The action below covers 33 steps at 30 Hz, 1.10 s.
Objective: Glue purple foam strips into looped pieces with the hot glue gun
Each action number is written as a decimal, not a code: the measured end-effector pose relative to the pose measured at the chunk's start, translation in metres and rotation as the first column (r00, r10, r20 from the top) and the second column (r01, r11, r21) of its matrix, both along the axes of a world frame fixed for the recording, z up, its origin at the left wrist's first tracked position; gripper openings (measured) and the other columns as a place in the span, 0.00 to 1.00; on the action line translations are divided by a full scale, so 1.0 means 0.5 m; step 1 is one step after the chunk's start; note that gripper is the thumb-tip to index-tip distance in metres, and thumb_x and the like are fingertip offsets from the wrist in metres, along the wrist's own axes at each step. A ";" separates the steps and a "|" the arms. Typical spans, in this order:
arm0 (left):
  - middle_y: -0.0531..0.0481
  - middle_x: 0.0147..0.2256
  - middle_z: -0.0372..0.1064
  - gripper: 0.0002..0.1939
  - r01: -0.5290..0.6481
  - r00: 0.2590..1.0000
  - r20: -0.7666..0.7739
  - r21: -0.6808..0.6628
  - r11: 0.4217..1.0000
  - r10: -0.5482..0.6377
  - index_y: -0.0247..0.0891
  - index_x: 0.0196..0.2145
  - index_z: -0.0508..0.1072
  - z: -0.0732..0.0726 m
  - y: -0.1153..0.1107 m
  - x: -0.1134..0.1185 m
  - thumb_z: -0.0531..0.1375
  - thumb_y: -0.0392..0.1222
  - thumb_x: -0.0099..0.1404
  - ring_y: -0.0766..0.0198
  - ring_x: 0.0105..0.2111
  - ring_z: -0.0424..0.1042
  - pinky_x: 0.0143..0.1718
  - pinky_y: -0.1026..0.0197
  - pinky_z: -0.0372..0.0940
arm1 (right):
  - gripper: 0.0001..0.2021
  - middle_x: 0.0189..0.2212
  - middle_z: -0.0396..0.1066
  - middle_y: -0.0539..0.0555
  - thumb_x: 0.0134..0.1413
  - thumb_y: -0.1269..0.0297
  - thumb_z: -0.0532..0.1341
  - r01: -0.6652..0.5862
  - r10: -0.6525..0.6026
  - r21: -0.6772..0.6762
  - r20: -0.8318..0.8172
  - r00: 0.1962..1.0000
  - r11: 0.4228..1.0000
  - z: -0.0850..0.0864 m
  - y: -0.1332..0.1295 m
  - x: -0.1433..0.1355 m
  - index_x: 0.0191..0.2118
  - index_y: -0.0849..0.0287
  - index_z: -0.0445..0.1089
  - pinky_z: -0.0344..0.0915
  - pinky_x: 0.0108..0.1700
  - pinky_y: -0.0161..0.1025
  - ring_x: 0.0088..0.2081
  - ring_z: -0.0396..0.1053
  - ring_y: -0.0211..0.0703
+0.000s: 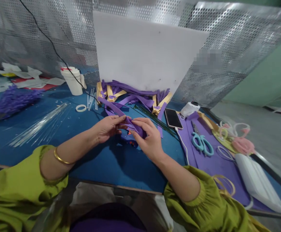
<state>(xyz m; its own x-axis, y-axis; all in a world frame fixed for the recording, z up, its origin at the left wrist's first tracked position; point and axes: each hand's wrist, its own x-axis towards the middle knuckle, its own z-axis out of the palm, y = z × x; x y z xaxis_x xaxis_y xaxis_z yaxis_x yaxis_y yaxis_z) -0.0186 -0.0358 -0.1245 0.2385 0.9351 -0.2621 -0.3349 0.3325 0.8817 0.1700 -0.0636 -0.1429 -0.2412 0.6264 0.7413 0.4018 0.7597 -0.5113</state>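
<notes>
Both hands meet over the middle of the blue table, holding a purple strip between them. My left hand pinches the strip between thumb and fingers. Curled around its folded right part is my right hand, thumb in front. Just below the fingers lies a small dark blue object with orange-red spots, partly hidden. Beyond the hands are more purple strips and yellow paper pieces with purple sprigs.
A white cup, clear thin rods and a purple flower bunch lie left. At right are a phone, blue-handled scissors, purple sheets and a white pack. A white board stands behind.
</notes>
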 end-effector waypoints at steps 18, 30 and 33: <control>0.53 0.27 0.77 0.02 -0.257 0.939 0.262 0.101 0.961 0.223 0.35 0.34 0.79 0.017 0.028 -0.028 0.67 0.36 0.64 0.71 0.24 0.74 0.26 0.71 0.69 | 0.11 0.39 0.75 0.56 0.64 0.60 0.60 -0.223 0.241 -0.237 0.049 0.969 0.945 0.015 -0.001 0.010 0.32 0.56 0.75 0.70 0.47 0.42 0.44 0.74 0.44; 0.51 0.28 0.76 0.02 -0.299 0.932 0.249 0.125 0.946 0.262 0.40 0.32 0.79 0.024 0.049 -0.053 0.68 0.38 0.63 0.67 0.26 0.74 0.28 0.66 0.71 | 0.27 0.49 0.73 0.62 0.57 0.79 0.55 -0.134 0.081 -0.011 0.845 0.529 0.991 -0.004 0.062 0.063 0.62 0.58 0.67 0.59 0.58 0.51 0.51 0.68 0.51; 0.53 0.26 0.76 0.04 -0.295 0.923 0.293 0.129 0.947 0.248 0.40 0.32 0.80 0.018 0.054 -0.059 0.71 0.37 0.59 0.67 0.27 0.75 0.29 0.65 0.71 | 0.23 0.42 0.72 0.61 0.59 0.76 0.56 -0.094 0.018 0.032 0.875 0.484 0.995 -0.003 0.056 0.053 0.58 0.59 0.70 0.60 0.55 0.50 0.44 0.68 0.51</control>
<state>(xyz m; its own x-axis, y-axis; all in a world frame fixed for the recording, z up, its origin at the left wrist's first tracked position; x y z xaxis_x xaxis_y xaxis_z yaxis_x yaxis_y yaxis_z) -0.0479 -0.0087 -0.1153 0.0083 0.9983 -0.0576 -0.6235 0.0503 0.7802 0.1965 -0.0358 -0.1445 -0.8208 0.5463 0.1670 0.5675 0.8132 0.1291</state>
